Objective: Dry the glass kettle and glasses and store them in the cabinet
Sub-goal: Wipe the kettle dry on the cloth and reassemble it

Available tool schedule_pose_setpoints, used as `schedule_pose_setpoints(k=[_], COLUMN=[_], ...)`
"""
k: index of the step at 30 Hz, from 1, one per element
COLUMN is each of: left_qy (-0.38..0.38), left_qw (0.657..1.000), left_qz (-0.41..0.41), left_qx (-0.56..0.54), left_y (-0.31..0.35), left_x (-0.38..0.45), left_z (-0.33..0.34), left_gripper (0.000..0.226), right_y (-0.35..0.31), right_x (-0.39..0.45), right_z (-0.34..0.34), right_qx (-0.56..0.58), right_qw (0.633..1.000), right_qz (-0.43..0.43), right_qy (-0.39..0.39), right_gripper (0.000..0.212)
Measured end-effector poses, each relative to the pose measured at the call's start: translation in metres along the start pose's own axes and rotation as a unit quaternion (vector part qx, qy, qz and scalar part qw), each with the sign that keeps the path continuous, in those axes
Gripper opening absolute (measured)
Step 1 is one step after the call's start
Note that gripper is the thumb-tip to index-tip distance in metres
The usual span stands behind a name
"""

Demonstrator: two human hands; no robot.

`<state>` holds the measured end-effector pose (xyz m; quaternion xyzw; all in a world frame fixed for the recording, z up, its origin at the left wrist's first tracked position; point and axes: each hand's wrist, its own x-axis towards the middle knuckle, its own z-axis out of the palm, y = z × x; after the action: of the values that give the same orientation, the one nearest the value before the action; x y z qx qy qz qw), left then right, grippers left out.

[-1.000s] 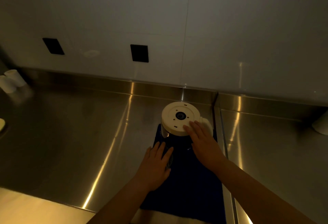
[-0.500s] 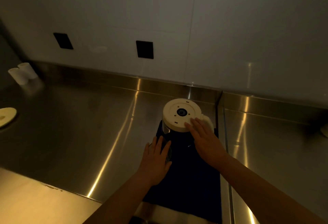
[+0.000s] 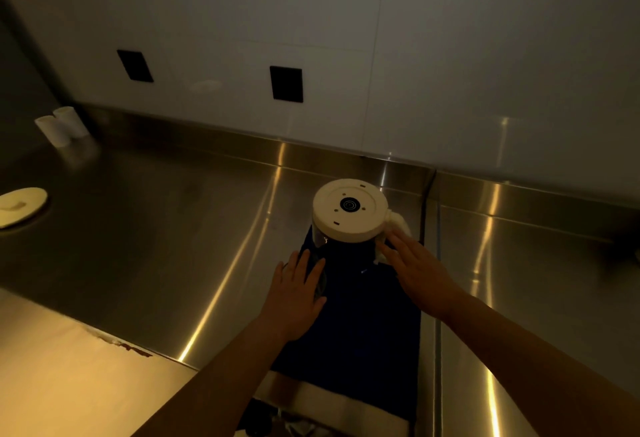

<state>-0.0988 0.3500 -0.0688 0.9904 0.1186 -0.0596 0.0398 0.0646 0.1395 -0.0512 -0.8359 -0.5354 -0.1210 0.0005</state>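
Observation:
The glass kettle [image 3: 349, 209] stands upside down on a dark blue towel [image 3: 367, 305], its round white base facing up and its white handle to the right. My left hand [image 3: 298, 293] lies flat, fingers straight, over a clear glass [image 3: 320, 282] on the towel's left edge, just below the kettle. My right hand [image 3: 415, 270] hovers with straight fingers beside the kettle's handle, fingertips close to it; I cannot tell whether they touch. Neither hand grips anything.
The towel lies on a stainless steel counter [image 3: 166, 228] with a seam to the right. Two white cups [image 3: 62, 126] stand far left by the wall. A round white lid [image 3: 19, 206] lies at the left edge. A pale worktop strip [image 3: 69, 377] borders the front.
My right hand slid off the kettle's base, down and to the right, toward the handle. My left hand stayed on the glass. The view shifted right and closer.

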Motion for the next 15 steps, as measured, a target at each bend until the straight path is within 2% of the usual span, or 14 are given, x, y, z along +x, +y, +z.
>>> schedule_pose_setpoints(k=[9, 15], left_qy=[-0.003, 0.001], left_qw=[1.000, 1.000], left_qz=[-0.013, -0.014], left_qx=[0.007, 0.013], left_y=[-0.001, -0.001], left_x=[0.002, 0.004], left_z=[0.004, 0.005], left_gripper=[0.069, 0.070], right_y=[0.015, 0.016], right_x=[0.008, 0.011], right_z=[-0.006, -0.002], right_qx=[-0.117, -0.147], right_qw=[0.989, 0.980], right_qz=[-0.064, -0.071], right_qy=[-0.070, -0.113], right_gripper=[0.085, 0.068])
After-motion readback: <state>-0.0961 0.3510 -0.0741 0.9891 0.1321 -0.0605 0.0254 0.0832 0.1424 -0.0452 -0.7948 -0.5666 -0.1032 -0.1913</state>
